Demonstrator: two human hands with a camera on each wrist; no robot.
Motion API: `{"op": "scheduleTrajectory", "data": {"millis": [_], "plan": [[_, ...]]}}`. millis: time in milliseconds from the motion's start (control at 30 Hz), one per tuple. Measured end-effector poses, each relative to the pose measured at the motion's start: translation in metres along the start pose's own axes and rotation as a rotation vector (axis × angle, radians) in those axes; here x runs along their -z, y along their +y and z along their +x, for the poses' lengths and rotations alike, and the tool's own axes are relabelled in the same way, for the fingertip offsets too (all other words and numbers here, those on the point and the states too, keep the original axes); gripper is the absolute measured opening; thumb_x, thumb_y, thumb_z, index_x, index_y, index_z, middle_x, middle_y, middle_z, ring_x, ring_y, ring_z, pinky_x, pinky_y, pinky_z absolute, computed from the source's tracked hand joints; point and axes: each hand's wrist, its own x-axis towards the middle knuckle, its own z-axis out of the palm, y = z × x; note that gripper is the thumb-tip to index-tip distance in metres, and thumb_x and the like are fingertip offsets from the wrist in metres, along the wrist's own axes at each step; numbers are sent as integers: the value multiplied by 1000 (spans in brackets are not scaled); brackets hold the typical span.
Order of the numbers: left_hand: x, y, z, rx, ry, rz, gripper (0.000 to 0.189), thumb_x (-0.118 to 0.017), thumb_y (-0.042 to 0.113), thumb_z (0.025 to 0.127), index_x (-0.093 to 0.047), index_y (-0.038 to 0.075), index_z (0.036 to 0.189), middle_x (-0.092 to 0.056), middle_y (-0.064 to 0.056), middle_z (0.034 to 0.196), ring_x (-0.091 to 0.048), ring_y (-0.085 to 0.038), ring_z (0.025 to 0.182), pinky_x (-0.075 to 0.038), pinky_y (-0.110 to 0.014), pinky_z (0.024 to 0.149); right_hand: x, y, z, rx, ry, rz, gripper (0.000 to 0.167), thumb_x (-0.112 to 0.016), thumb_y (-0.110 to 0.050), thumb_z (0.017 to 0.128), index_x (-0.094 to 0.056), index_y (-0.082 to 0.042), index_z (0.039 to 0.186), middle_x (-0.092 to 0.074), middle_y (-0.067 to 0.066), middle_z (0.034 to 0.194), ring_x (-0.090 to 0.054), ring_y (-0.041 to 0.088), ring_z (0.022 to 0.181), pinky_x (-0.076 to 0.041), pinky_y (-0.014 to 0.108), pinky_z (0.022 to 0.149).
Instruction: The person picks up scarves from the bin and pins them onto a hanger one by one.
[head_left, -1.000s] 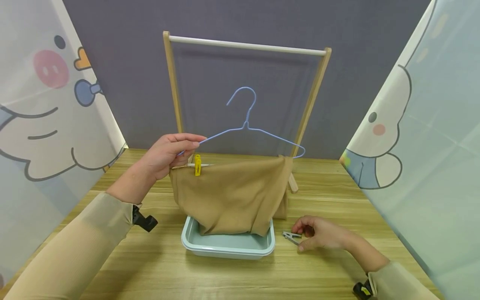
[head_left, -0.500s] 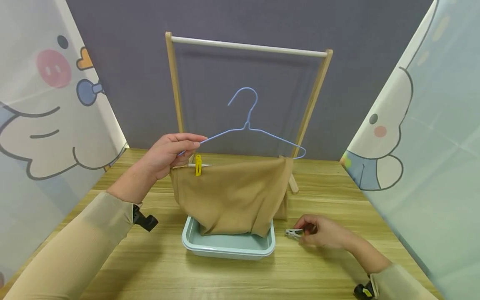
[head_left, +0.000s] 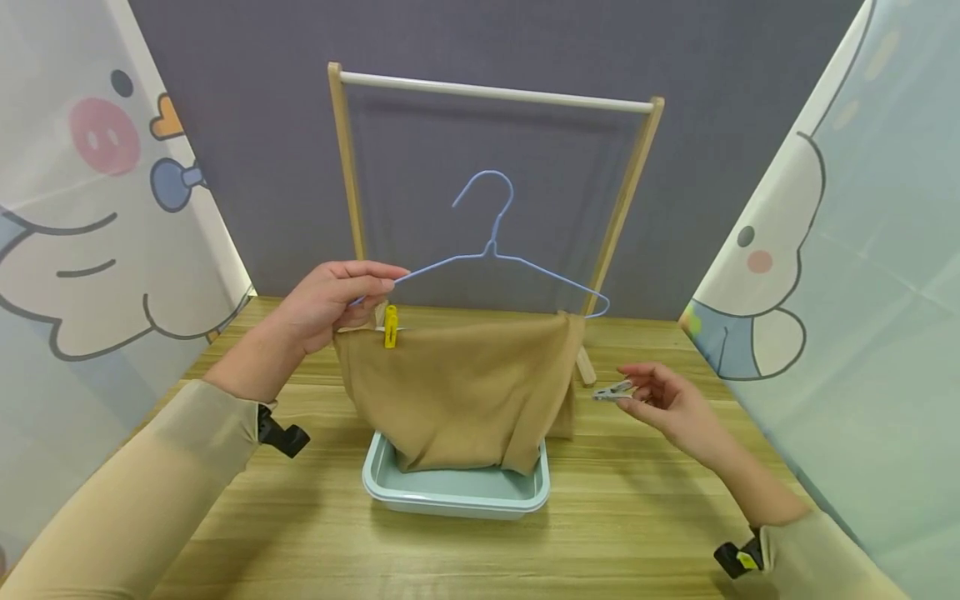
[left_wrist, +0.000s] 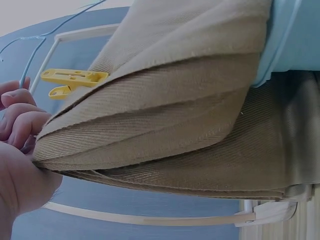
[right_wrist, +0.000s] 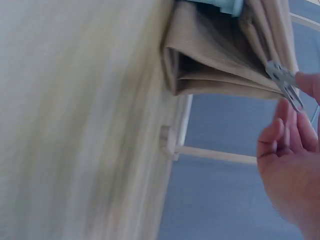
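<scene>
My left hand (head_left: 330, 302) grips the left end of a light blue wire hanger (head_left: 491, 248) and holds it upright. Over the hanger's lower bar drapes a tan cloth (head_left: 457, 392), its bottom hanging down into a pale blue basin (head_left: 457, 504). A yellow clothespin (head_left: 391, 326) clips the cloth's top edge close to the left hand; the left wrist view also shows this yellow clothespin (left_wrist: 75, 77) on the fabric. Between thumb and fingers, my right hand (head_left: 671, 408) pinches a grey clothespin (head_left: 613, 391), raised off the table to the right of the cloth.
Behind the hanger stands a rack with wooden legs (head_left: 626, 196) and a white top rail (head_left: 495, 93). The wooden table (head_left: 300, 533) carries the basin and rack. Printed cartoon sheets (head_left: 862, 250) wall both sides, with a dark grey panel (head_left: 255, 125) at the back.
The right hand has lifted the grey clothespin off the table, bringing it up and slightly right, beside the cloth. My left hand and the hanger have shifted only slightly.
</scene>
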Motion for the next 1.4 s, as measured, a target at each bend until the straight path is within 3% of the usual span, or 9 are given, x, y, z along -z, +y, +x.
{"op": "scheduleTrajectory", "data": {"millis": [167,367,533,767,933,1067,1200,1400], "plan": [[1,5,-1,-27,-9,-10,26,-63,4,108,-84,15,119,-42,7,63,-18,-19,61,-10,-34,55,6,-14,11,-8,102,91,27,-74,-2,104,-72,-5,130,-72,-10,97,-65,7,80,-52,22,65],[1,10,-1,-37,-14,-4,27,-63,4,108,-85,17,118,-40,7,62,-18,-19,61,-10,-34,55,12,-32,25,93,156,189,33,-73,1,103,-75,-12,134,-73,-7,98,-62,9,77,-50,23,64],[2,11,-2,-44,-10,0,27,-63,3,108,-84,16,118,-42,7,63,-18,-20,62,-10,-34,55,15,-46,37,81,185,116,36,-74,-2,104,-74,-16,137,-72,-10,101,-63,8,82,-50,19,66],[3,9,-2,-48,-17,4,26,-63,4,108,-84,15,119,-44,7,64,-17,-20,61,-10,-35,55,10,-60,57,45,227,-1,31,-81,-8,100,-76,-4,130,-73,-19,95,-60,5,76,-47,21,61],[2,8,-2,-48,-23,1,26,-63,3,108,-84,14,120,-43,7,64,-17,-20,60,-10,-35,55,3,-61,70,83,295,-15,23,-84,-5,97,-80,5,117,-79,-26,99,-59,0,68,-45,17,56],[2,7,-1,-51,-21,6,26,-63,3,107,-83,11,122,-43,7,63,-18,-20,60,-10,-35,55,0,-61,80,76,325,-2,16,-85,-7,96,-83,4,108,-79,-27,91,-53,2,61,-39,20,51],[1,7,-1,-56,-26,7,26,-63,2,107,-83,10,122,-42,7,63,-17,-20,59,-9,-35,55,-2,-64,88,29,322,-11,15,-86,-14,97,-86,-2,105,-78,-27,89,-59,5,61,-43,22,50],[0,8,0,-58,-36,3,28,-62,2,108,-84,15,119,-42,8,64,-17,-19,59,-9,-34,54,-4,-68,96,-21,260,10,21,-87,-21,97,-85,-3,108,-80,-30,99,-56,5,52,-41,23,46]]}}
